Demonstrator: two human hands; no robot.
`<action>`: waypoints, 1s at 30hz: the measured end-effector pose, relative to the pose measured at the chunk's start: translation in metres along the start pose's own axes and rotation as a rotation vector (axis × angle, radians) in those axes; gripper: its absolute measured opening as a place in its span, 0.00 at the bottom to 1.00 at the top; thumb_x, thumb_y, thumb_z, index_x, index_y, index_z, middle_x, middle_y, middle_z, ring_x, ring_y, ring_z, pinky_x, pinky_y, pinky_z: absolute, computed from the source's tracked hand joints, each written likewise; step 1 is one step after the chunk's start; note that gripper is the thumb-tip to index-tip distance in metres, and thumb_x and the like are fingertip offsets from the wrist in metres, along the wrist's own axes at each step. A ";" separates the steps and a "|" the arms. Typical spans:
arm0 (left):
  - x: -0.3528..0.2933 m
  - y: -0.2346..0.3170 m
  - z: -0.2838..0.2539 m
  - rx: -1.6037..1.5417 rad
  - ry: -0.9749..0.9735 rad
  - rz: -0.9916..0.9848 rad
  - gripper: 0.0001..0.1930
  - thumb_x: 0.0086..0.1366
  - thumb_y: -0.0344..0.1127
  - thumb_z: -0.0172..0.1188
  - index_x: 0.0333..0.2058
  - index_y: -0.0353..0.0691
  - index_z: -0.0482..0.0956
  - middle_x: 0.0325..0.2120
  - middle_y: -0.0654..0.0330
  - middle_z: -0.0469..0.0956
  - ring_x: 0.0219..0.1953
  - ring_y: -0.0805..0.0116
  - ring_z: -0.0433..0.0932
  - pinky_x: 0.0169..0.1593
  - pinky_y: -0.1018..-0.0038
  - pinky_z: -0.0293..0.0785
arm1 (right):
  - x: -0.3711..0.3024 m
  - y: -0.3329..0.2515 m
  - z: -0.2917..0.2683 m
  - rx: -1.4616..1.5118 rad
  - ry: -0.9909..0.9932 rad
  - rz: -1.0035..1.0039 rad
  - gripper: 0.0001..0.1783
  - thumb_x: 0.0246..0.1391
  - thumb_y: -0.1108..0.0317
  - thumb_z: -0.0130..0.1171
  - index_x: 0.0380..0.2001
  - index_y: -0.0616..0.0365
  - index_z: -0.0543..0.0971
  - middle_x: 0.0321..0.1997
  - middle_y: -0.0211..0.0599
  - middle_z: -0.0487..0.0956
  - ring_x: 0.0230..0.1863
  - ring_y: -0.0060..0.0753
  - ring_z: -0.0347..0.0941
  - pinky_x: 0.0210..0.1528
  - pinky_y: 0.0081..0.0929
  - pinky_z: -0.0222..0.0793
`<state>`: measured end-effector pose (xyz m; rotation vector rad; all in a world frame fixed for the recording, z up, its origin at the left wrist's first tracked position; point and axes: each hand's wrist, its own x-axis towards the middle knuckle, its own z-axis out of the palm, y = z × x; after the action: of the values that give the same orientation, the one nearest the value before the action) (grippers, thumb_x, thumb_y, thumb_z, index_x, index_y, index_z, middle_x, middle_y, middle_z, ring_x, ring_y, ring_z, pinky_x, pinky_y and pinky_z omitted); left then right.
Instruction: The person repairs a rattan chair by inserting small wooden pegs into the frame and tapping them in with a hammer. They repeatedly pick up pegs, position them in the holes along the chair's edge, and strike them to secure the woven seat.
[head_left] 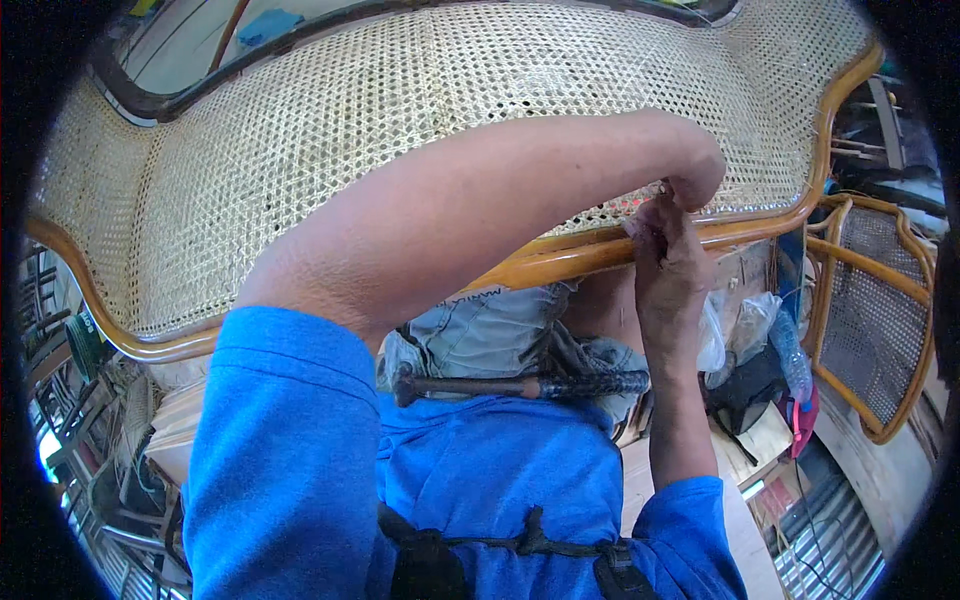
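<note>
A large woven cane panel [480, 80] in a curved, varnished rattan frame [560, 262] lies across my lap. My left arm stretches over it to the right. There my left hand [695, 165] bends down at the wrist to the cane's near edge, its fingers mostly hidden. Just below, my right hand [668, 245] comes up from beneath at the frame's near rail. Its fingers are closed together, and whatever they grip is too small and shaded to name. The two hands nearly touch. A hammer [520, 386] with a dark grip rests across my lap.
At the right stands a smaller rattan frame with dark mesh [875, 310]. Plastic bags [750, 325], a clear bottle [790, 360] and a black bag [745, 390] sit beside my right arm. Corrugated metal sheet [830, 550] lies at lower right. Cluttered frames fill the left side.
</note>
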<state>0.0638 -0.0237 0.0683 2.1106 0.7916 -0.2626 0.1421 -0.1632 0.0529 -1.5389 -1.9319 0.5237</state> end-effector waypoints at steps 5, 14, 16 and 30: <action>0.004 0.004 0.002 -0.020 -0.037 -0.009 0.13 0.51 0.33 0.56 0.33 0.31 0.80 0.33 0.49 0.79 0.31 0.57 0.78 0.29 0.64 0.75 | -0.005 -0.005 0.002 -0.267 0.019 -0.131 0.07 0.50 0.72 0.55 0.35 0.58 0.75 0.33 0.42 0.77 0.35 0.47 0.72 0.37 0.39 0.68; 0.001 0.009 0.001 0.011 -0.037 0.106 0.12 0.52 0.33 0.55 0.33 0.31 0.79 0.31 0.51 0.78 0.29 0.58 0.77 0.29 0.65 0.75 | -0.003 -0.008 0.006 -0.359 -0.031 -0.149 0.10 0.48 0.73 0.54 0.37 0.59 0.75 0.34 0.44 0.75 0.38 0.50 0.70 0.41 0.42 0.66; -0.001 0.007 0.002 0.015 -0.042 0.116 0.12 0.52 0.33 0.55 0.33 0.31 0.79 0.31 0.52 0.78 0.29 0.58 0.77 0.29 0.65 0.74 | -0.002 -0.007 0.004 -0.373 -0.069 -0.195 0.11 0.48 0.73 0.53 0.37 0.59 0.75 0.34 0.44 0.75 0.39 0.51 0.69 0.43 0.43 0.65; -0.008 0.005 -0.007 0.033 -0.061 0.184 0.12 0.53 0.34 0.55 0.33 0.31 0.79 0.30 0.52 0.78 0.28 0.59 0.76 0.29 0.66 0.74 | 0.001 0.002 -0.008 -0.364 -0.161 -0.251 0.10 0.47 0.75 0.52 0.35 0.58 0.76 0.36 0.45 0.74 0.42 0.50 0.69 0.45 0.41 0.65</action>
<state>0.0599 -0.0242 0.0789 2.1794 0.5569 -0.2419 0.1486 -0.1621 0.0582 -1.4682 -2.4072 0.1976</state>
